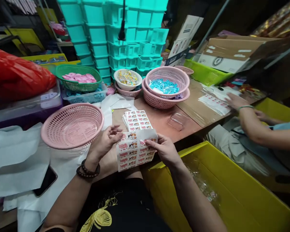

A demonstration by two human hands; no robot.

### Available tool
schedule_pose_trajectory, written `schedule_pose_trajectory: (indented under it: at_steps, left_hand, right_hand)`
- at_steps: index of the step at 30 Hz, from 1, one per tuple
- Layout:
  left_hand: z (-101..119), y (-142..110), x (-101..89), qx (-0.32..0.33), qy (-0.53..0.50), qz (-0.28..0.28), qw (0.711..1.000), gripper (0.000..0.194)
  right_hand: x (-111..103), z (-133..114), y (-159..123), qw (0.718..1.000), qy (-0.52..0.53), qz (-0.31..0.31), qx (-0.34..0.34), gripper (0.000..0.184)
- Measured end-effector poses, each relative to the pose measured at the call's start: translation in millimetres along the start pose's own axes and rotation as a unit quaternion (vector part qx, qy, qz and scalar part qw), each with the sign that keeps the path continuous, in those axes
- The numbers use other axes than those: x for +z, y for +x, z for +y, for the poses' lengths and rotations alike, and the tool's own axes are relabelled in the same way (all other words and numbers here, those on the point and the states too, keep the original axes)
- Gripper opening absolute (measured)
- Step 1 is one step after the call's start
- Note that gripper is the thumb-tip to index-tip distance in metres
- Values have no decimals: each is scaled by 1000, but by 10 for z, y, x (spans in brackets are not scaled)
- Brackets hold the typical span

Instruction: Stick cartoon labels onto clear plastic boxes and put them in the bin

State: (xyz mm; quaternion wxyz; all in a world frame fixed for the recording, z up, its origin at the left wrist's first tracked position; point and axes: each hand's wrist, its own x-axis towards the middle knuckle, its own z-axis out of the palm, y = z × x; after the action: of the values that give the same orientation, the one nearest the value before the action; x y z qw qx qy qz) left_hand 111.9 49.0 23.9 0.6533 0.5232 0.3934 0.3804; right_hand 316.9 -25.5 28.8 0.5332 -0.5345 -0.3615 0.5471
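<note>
A sheet of stickers (127, 156), printed with rows of cartoon cats and pink patterns, is held up over the table's front edge. My right hand (165, 148) grips its right side, thumb on the printed face and fingers behind. At the upper left corner is my left hand (106, 141), its fingers apart and loosely bent, the thumb tip at the sheet's edge. Whether that thumb presses on the paper is hard to tell. Just behind lies a stack of similar sticker sheets (138, 119) on the tabletop.
An empty pink basket (72, 141) stands left, near white papers (12, 151) and a phone (47, 181). Pink baskets (157, 102) with blue packets are behind. Teal bins (94, 35) rise at the back. A yellow box (232, 190) sits lower right; a co-worker's arm (253, 127) reaches in beyond.
</note>
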Motion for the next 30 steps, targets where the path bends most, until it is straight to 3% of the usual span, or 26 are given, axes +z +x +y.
schedule_pose_trajectory:
  at_steps: [3, 6, 9, 11, 13, 17, 20, 22, 24, 26, 28, 30]
  left_hand:
    - [-145, -107, -178, -69, -91, -71, 991, 61]
    - [-274, -160, -141, -76, -111, -42, 990, 52]
    - [-300, -164, -78, -74, -88, -30, 993, 45]
    - [-278, -163, -57, -71, -70, -42, 994, 44]
    - [-255, -167, -40, -59, -59, -39, 996, 44]
    - [-264, -178, -9, -33, -53, -33, 998, 42]
    - [-297, -181, -24, -18, -51, -38, 998, 39]
    - [-312, -182, -49, -12, -52, -38, 998, 37]
    - [-315, -183, -68, -10, -53, -37, 998, 35]
    - [-311, -184, -70, -13, -54, -33, 998, 34]
    - [-303, -186, -53, -21, -57, -27, 998, 32]
    - [-298, -190, -30, -32, -61, -23, 997, 31]
  right_hand:
    - [61, 152, 65, 999, 24, 33, -7, 41]
    - [156, 211, 71, 1000, -25, -5, 10, 44]
    - [208, 111, 86, 987, -142, 11, -74, 48]
    - [223, -2, 117, 970, -212, 6, -117, 39]
    - [236, -99, 158, 970, -222, -52, -80, 34]
    - [254, -163, 243, 975, -113, -167, 88, 42]
    - [247, -132, 299, 958, -67, -212, 183, 44]
    - [237, -110, 321, 954, -71, -215, 196, 43]
    - [232, -99, 316, 956, -94, -221, 172, 40]
    - [237, -96, 276, 963, -132, -211, 102, 32]
    - [253, -91, 204, 962, -212, -167, -29, 19]
    - [278, -68, 120, 926, -317, -105, -176, 10]
